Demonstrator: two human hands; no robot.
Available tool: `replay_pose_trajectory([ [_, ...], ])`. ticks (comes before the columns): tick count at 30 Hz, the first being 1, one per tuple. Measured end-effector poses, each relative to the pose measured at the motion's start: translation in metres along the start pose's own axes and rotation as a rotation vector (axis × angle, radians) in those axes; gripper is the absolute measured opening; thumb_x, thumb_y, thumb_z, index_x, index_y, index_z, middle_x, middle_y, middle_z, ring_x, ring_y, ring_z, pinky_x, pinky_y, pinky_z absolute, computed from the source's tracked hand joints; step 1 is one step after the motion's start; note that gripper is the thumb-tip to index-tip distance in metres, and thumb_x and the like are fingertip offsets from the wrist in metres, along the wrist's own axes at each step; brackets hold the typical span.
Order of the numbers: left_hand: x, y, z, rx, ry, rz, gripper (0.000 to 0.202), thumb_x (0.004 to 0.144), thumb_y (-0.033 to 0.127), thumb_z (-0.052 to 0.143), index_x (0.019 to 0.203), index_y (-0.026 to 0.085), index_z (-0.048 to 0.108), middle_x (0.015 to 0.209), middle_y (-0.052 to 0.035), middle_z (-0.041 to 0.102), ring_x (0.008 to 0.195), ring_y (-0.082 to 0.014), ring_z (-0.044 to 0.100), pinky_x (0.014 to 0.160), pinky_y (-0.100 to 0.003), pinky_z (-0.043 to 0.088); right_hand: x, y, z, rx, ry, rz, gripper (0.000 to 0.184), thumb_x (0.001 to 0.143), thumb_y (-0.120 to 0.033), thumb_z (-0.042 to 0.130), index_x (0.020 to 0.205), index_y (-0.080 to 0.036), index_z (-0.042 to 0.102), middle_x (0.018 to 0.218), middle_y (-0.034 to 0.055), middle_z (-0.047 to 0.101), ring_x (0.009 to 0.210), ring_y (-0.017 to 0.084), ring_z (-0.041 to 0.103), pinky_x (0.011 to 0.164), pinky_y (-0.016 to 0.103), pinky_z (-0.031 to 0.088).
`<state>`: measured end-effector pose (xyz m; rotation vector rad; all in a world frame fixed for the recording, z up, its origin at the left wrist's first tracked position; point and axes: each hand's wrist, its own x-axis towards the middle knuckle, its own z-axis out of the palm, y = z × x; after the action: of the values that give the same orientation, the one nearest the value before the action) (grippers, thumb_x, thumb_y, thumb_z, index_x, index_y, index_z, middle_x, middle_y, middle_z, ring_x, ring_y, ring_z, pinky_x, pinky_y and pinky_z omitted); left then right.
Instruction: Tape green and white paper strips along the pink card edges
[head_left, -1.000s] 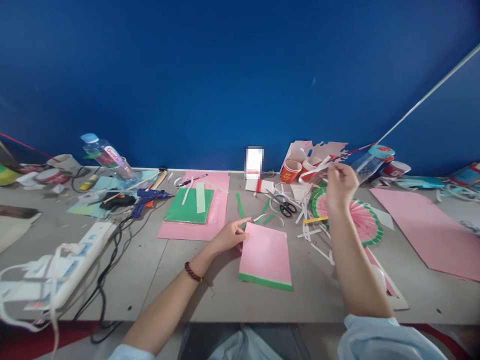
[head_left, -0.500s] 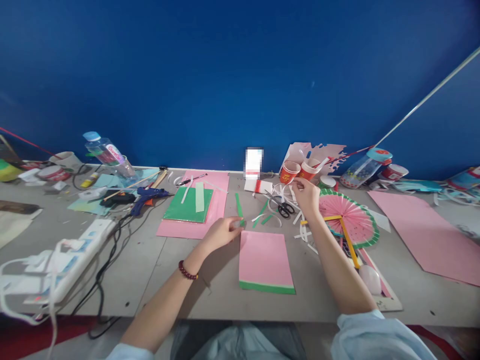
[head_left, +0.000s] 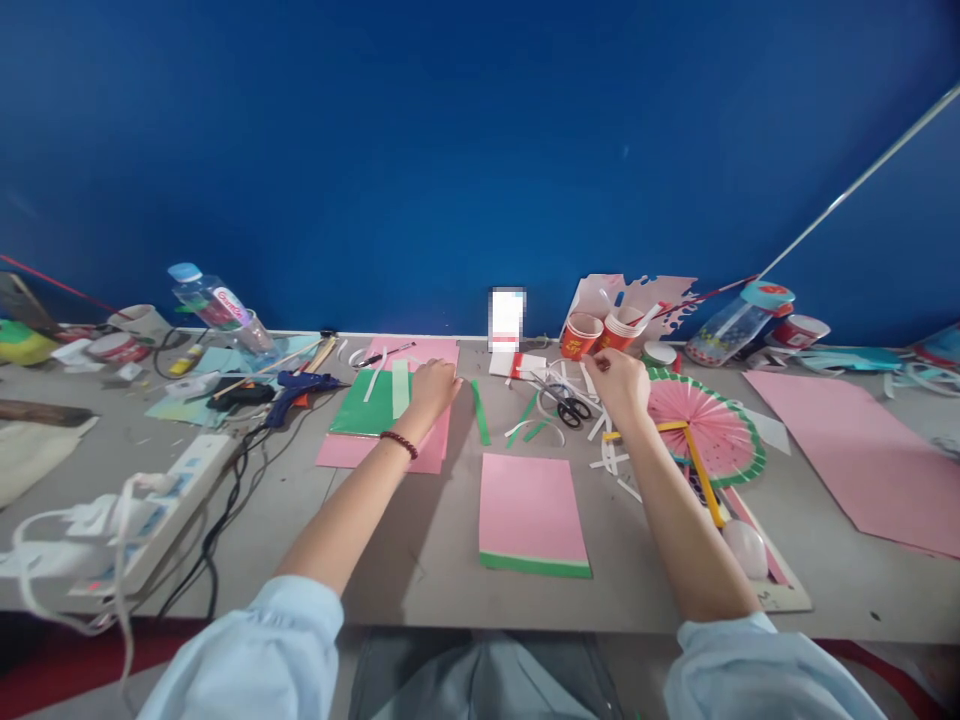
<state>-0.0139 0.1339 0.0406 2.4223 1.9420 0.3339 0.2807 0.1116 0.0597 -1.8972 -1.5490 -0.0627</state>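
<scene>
My left hand (head_left: 433, 387) reaches forward onto the right edge of a green sheet (head_left: 367, 405) that lies on a pink sheet (head_left: 431, 455). Its fingers curl away from the camera and are hidden. My right hand (head_left: 622, 384) hovers, fingers pinched together, just right of the black scissors (head_left: 574, 408), over loose white paper strips (head_left: 611, 450). Whatever it pinches is too small to make out. Between my forearms lies a pink sheet with a green lower border (head_left: 532, 508). A watermelon paper fan with a yellow stick (head_left: 712, 425) lies right of my right hand.
Red paper cups (head_left: 592, 335) stand at the back. A blue glue gun (head_left: 300, 383), cables and a white power strip (head_left: 135, 520) fill the left side, with a plastic bottle (head_left: 214, 305) behind. A large pink sheet (head_left: 855, 450) lies far right. Green strips (head_left: 480, 410) lie mid-table.
My left hand left the top corner of the pink bordered sheet and moved forward-left onto the green sheet. My right hand came down from near the cups to beside the scissors.
</scene>
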Motion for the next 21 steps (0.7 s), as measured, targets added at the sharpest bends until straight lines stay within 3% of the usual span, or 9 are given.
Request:
replay_pose_trajectory([
  [5,0.011,-0.001,0.013,0.096,-0.029,-0.007,0.023,0.082,0.014,0.047,0.084,0.008,0.069,0.085,-0.0194,0.067,0.089,-0.031,0.061,0.079,-0.04,0.041,-0.002,-0.008,-0.003,-0.007,-0.009,-0.042,0.026,0.08,-0.039,0.054,0.071,-0.019,0.067,0.071,0.0055,0.069,0.062,0.018,0.058,0.056,0.026,0.034],
  [15,0.009,0.003,0.02,0.11,-0.04,0.052,0.029,0.074,-0.005,0.043,0.08,0.008,0.069,0.088,-0.0186,0.068,0.094,-0.028,0.06,0.084,-0.038,0.039,-0.007,-0.017,-0.004,0.015,-0.061,-0.103,0.026,0.081,-0.038,0.053,0.069,-0.018,0.065,0.071,0.0062,0.069,0.063,0.018,0.058,0.055,0.026,0.034],
  [18,0.003,0.009,0.012,0.065,-0.005,0.052,0.027,0.077,-0.001,0.044,0.082,0.008,0.068,0.09,-0.0181,0.068,0.095,-0.0281,0.061,0.083,-0.038,0.04,-0.009,-0.021,-0.002,0.16,-0.112,-0.162,0.022,0.08,-0.034,0.054,0.072,-0.018,0.066,0.073,0.006,0.069,0.067,0.018,0.06,0.061,0.027,0.04],
  [21,-0.009,0.02,-0.006,-0.017,0.034,0.041,0.021,0.084,0.016,0.047,0.084,0.014,0.069,0.089,-0.0132,0.069,0.088,-0.0256,0.063,0.073,-0.034,0.043,-0.015,-0.033,-0.001,0.462,-0.259,-0.237,0.02,0.079,-0.033,0.057,0.087,-0.017,0.067,0.085,0.007,0.07,0.078,0.019,0.063,0.073,0.029,0.046],
])
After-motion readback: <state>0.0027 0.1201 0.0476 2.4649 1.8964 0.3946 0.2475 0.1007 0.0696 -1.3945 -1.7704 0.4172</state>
